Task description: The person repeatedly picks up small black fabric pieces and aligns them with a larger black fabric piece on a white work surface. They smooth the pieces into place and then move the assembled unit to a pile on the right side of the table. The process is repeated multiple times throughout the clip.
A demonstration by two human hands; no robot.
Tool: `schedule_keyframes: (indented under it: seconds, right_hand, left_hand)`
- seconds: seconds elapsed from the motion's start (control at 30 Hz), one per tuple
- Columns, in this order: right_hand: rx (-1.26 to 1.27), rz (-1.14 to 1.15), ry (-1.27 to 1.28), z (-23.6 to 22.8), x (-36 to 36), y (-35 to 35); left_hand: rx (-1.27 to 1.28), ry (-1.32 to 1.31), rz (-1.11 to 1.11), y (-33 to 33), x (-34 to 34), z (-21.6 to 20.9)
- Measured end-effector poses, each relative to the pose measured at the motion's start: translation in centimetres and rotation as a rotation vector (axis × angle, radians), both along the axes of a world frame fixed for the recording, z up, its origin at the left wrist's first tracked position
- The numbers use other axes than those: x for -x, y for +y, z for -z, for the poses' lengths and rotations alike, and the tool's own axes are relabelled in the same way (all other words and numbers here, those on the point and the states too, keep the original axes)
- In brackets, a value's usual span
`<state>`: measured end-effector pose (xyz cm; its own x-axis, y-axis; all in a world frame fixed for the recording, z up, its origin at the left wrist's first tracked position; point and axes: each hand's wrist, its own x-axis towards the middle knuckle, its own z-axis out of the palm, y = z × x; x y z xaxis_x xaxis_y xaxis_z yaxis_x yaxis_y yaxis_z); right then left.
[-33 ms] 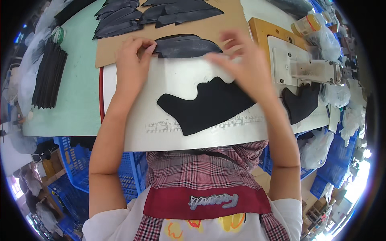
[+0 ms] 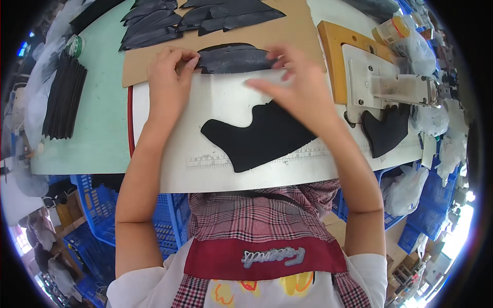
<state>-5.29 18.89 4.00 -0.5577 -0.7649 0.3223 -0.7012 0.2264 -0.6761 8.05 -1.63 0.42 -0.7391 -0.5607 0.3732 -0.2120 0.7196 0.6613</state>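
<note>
A curved black piece with a grey, smeared-looking face lies across the edge of the brown board. My left hand pinches its left tip between thumb and fingers. Over its right end hovers my right hand, slightly blurred, thumb and fingers apart; whether a fingertip touches the piece I cannot tell. Below both hands a larger black cut piece with a wavy upper edge lies flat on the white work surface. My right hand and forearm hide part of its right side.
Several similar grey-faced pieces lie overlapped at the far end of the board. On the right stands a sewing machine with a yellow wooden frame, another black piece beside it. Stacked black pieces lie left; blue crates sit below.
My right hand has shifted left and a little down, its fingers coming over the right end of the grey-faced piece. My left hand keeps its pinch in the same place.
</note>
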Motion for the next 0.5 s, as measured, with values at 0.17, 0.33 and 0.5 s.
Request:
schedule_keyframes:
  seconds: [0.17,0.33,0.5]
  right_hand:
    - [0.024,-0.078,0.526,2.1,-2.6,-3.8]
    - [0.058,-0.133,0.694,3.1,-2.2,-6.4]
    - [0.208,-0.038,0.074,3.3,-0.9,-5.7]
  left_hand:
    - [0.104,0.006,0.016,0.5,0.2,-0.3]
    - [0.161,0.101,0.087,0.7,0.0,-0.9]
    - [0.394,0.013,0.160,0.7,-0.3,-1.2]
